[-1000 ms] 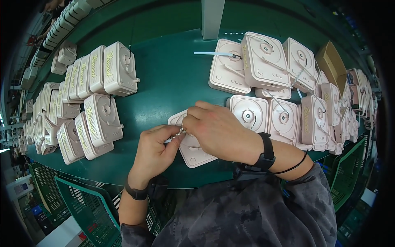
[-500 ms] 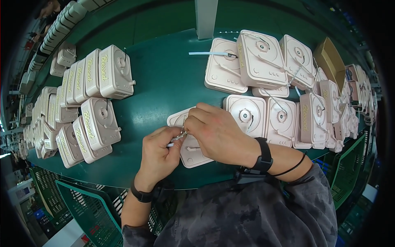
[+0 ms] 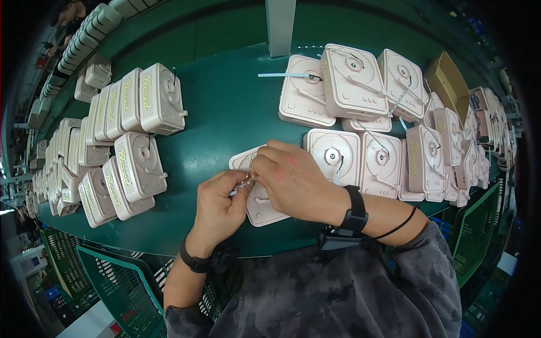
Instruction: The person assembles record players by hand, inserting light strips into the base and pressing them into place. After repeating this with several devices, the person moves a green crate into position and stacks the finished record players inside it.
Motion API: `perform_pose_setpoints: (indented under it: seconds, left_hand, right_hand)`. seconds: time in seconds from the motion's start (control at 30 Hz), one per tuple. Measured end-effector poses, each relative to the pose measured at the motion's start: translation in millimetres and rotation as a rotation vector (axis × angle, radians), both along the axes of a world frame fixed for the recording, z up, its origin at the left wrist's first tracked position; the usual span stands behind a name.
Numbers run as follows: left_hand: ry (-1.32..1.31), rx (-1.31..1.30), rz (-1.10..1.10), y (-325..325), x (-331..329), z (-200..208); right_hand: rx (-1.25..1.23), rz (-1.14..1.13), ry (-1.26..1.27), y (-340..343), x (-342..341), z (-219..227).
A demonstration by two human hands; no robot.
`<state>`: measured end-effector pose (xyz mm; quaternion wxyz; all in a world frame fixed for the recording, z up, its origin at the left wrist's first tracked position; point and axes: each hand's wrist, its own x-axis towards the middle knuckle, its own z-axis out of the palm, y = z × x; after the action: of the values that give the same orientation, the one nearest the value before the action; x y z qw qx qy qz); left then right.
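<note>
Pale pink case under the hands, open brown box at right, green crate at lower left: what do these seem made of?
Pale pink case: probably matte moulded plastic, judging by its rounded corners and even colour.
Open brown box: likely uncoated cardboard, plain brown with thin, flat walls.
Green crate: apparently plastic, its wall pierced by rows of openings.

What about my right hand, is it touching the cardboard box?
No, the right hand is over a pink device, near the left hand, while the cardboard box stands farther right.

The green table carries pale pink turntable-shaped cases.
</note>
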<state>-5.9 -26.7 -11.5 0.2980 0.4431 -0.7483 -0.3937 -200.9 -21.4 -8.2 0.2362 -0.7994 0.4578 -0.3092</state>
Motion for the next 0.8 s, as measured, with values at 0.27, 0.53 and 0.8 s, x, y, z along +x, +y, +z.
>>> perform_pose_setpoints:
  seconds: [0.27,0.53,0.8]
  left_hand:
    - [0.169,0.253,0.264,13,20,-10]
    - [0.549,0.444,0.659,61,33,-26]
    - [0.539,0.123,0.798,22,36,-6]
  right_hand:
    - [0.152,0.032,-0.021,-4,-15,7]
    - [-0.022,0.224,0.633,34,-26,37]
    - [-0.195,0.1,0.307,-6,9,15]
